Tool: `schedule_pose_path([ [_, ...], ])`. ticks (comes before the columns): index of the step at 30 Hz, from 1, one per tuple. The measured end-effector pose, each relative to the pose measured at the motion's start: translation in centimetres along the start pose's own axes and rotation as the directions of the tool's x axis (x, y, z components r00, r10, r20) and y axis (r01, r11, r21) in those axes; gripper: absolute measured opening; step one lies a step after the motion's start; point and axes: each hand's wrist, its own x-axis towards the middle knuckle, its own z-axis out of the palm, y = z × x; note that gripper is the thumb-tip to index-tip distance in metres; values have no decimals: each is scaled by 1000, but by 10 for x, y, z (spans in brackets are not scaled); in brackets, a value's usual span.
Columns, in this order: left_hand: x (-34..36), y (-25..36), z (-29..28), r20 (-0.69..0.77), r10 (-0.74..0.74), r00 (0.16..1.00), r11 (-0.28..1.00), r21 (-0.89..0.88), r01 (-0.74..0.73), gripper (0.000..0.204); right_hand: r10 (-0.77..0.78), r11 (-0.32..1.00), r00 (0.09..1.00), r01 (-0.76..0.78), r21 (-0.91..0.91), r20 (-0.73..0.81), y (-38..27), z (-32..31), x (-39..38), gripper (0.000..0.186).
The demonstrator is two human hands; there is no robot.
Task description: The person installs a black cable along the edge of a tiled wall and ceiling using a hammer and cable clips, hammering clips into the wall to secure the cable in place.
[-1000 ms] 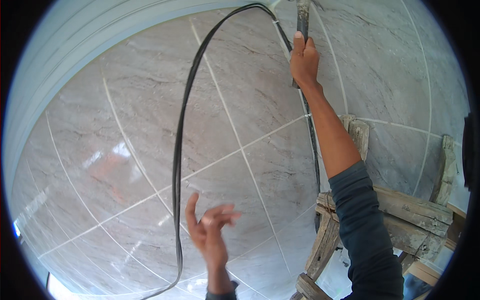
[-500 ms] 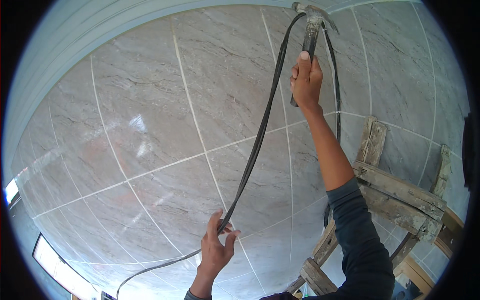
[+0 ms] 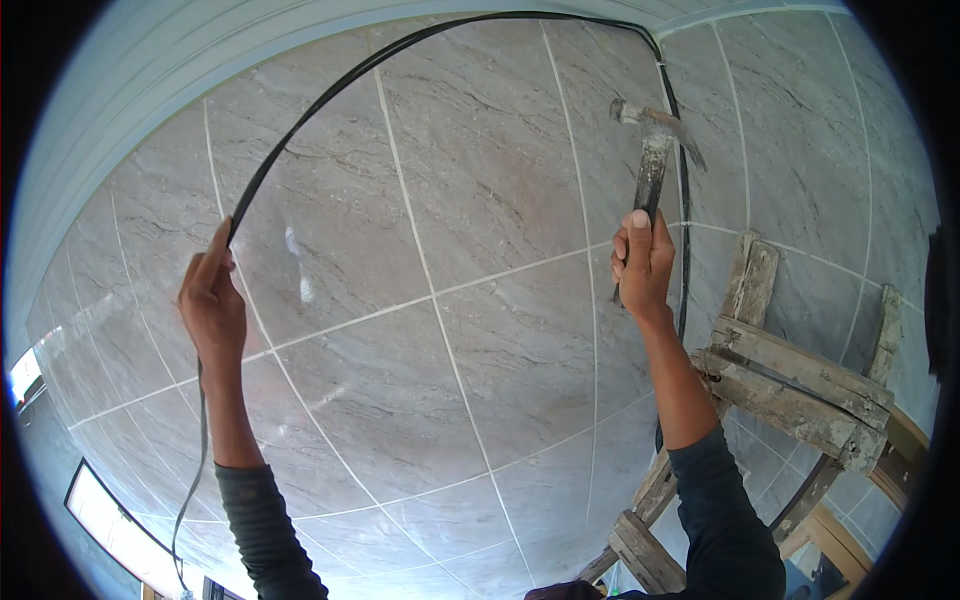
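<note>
Head view: left hand [image 3: 213,305] pinches long, black, rubbery-looking cable [image 3: 266,170], likely springy, best held there. Right hand [image 3: 645,265] clasps black-handled metal claw hammer [image 3: 651,172].

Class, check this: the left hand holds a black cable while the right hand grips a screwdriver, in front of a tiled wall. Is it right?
Not quite: the head view shows the right hand gripping a claw hammer, not a screwdriver. The left hand does hold a black cable, before a tiled wall.
</note>
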Motion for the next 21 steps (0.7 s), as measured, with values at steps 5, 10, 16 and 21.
schedule_pose_path([
  [5,52,-36,21,14,-25,1000,985,172,22,48,179,980,984,-179,-91,-1,-18,-20,-41,42],
  [10,83,-53,35,8,-42,999,955,295,38,54,309,943,951,-307,-125,-4,-32,-49,-90,40],
  [16,106,-57,50,15,14,1000,876,483,-20,66,446,885,893,-449,-125,-52,-35,-97,-143,42],
  [21,116,-63,70,6,103,995,867,490,-93,77,453,842,880,-476,-255,-145,-84,-148,-190,45],
])
